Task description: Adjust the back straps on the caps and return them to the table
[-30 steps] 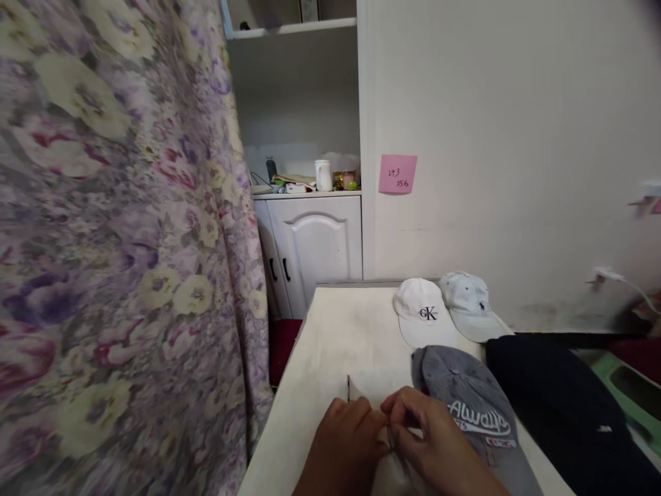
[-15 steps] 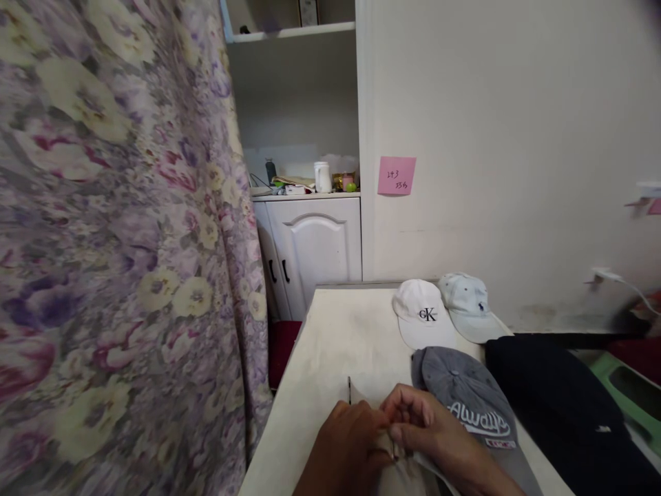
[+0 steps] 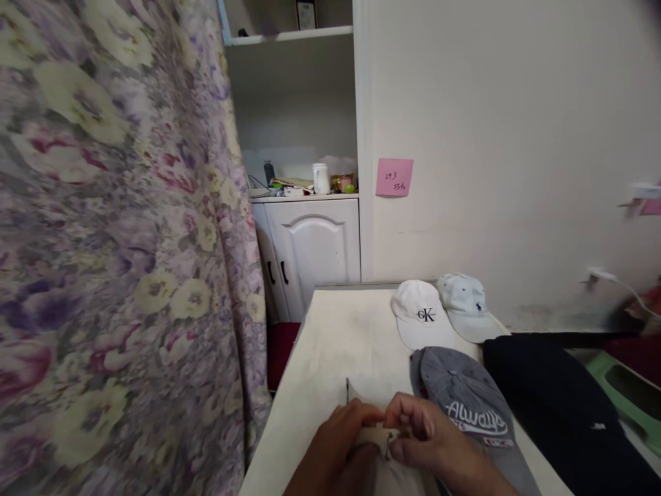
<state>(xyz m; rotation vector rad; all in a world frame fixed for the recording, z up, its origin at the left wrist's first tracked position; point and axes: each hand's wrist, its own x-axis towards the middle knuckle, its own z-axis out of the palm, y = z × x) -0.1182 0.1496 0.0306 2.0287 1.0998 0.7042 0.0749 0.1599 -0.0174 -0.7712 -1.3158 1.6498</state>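
At the table's near edge, a beige cap (image 3: 395,479) is between my two hands, mostly covered by them. A strap with a small metal buckle (image 3: 387,444) shows at its upper side. My left hand (image 3: 338,444) is closed on the strap from the left, fingers bent over it. From the right, my right hand (image 3: 431,437) pinches the strap beside the buckle with thumb and curled fingers. Close to my right hand lies a grey cap (image 3: 454,379) with "Always" lettering. Beyond it are a white cap (image 3: 418,306) marked CK and a pale blue cap (image 3: 465,300).
The cream table (image 3: 330,344) stands against the wall. Dark navy cloth (image 3: 552,406) lies along its right side, near a green plastic stool (image 3: 614,393). A floral curtain (image 3: 129,241) hangs at left, and a white cabinet (image 3: 320,248) stands behind.
My hands have shifted slightly on the cap, and the strap and buckle show more plainly between them. The view has moved a little; the other caps lie where they were.
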